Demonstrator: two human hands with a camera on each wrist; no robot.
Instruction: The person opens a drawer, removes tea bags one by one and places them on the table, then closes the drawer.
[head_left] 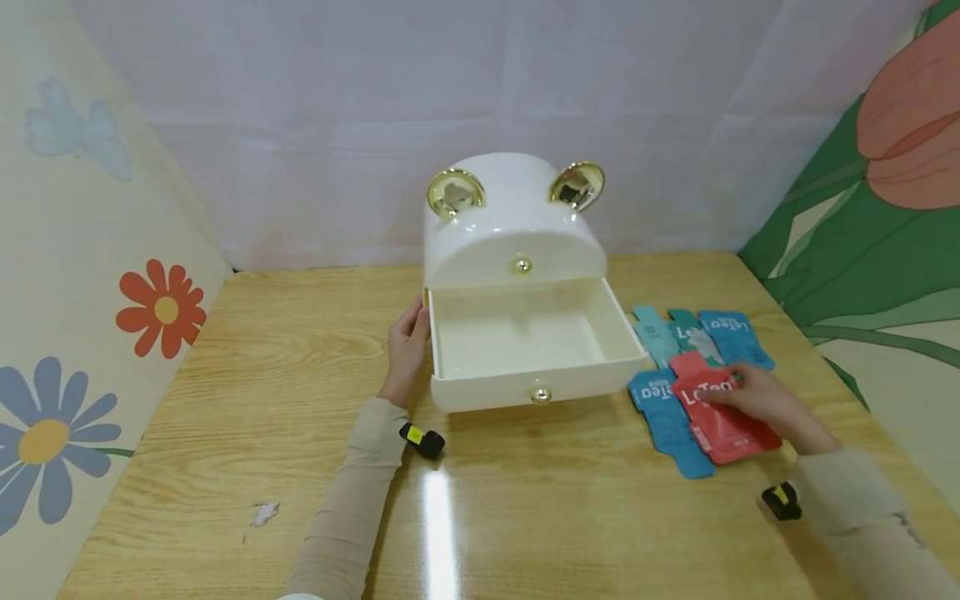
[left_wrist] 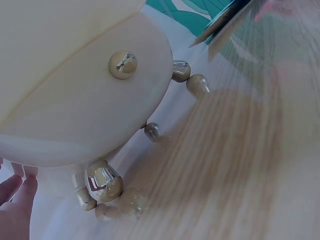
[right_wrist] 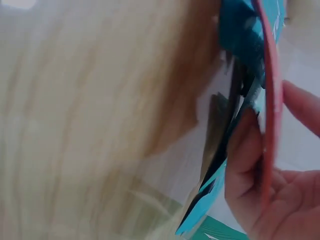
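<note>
Right fingers (right_wrist: 244,160) — pinch red packet (head_left: 731,427); left fingers (left_wrist: 25,195) — touch white box (head_left: 517,229)

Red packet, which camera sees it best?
The head view: the red packet shows its broad face and white lettering there, pinched by the right hand. The right wrist view shows mainly its thin edge; the left wrist view, only a pinkish blur, possibly it.

We recorded a white drawer box (head_left: 517,212) — gold knobs (head_left: 541,394), gold-rimmed ears (head_left: 456,193) — red packet (head_left: 731,429), blue packets (head_left: 671,421), tan wood-grain table (head_left: 555,517).
</note>
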